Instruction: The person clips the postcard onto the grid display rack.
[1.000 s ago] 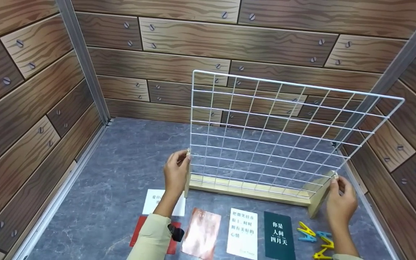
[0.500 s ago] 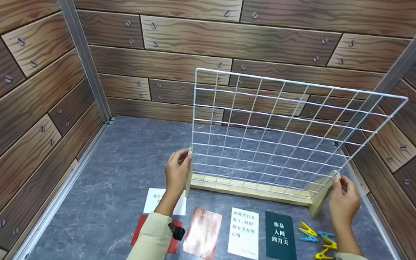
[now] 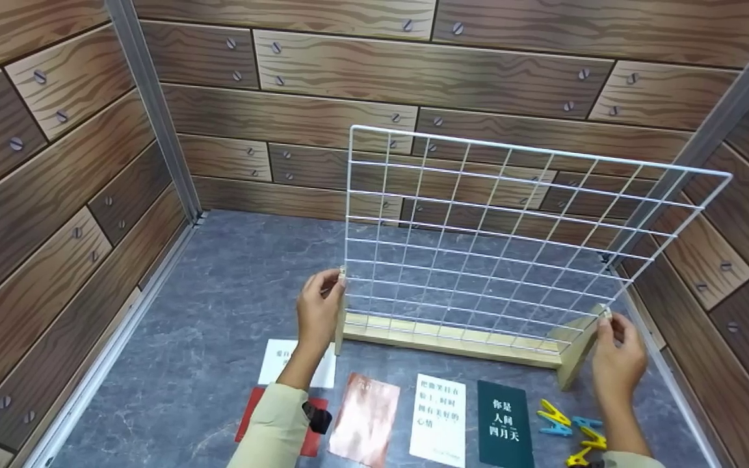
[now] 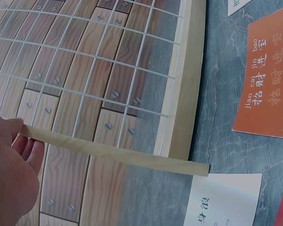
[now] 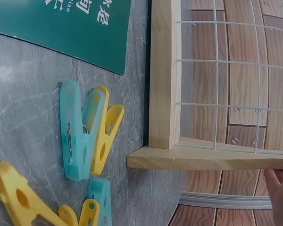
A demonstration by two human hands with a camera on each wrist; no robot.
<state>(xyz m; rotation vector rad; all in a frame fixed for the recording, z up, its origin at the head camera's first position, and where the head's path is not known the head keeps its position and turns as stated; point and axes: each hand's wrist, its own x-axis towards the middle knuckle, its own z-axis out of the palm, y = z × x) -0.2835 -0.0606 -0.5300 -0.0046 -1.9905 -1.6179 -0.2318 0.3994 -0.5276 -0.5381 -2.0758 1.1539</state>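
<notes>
A white wire grid panel (image 3: 537, 151) stands upright in a pale wooden stand (image 3: 452, 350) on the grey marbled surface. My left hand (image 3: 315, 315) pinches the upper end of the stand's left side piece (image 4: 113, 151) between thumb and fingers. At the opposite end, the right hand (image 3: 618, 364) pinches the top of the right side piece (image 5: 212, 161). The grid's lower edge meets the wooden base bar, seen close in the left wrist view. Only part of the right hand shows at the edge of the right wrist view.
In front of the stand lie several cards: white (image 3: 319, 374), red (image 3: 310, 445), copper-coloured (image 3: 363, 419), another white one (image 3: 438, 422) and dark green (image 3: 504, 419). Yellow and blue clothespins (image 3: 553, 414) lie beside the right forearm. Wood-patterned walls (image 3: 322, 65) enclose the surface.
The head view has shifted slightly, so the stand and grid appear a little farther right than a second ago. Both hands keep their pinch on the side pieces.
</notes>
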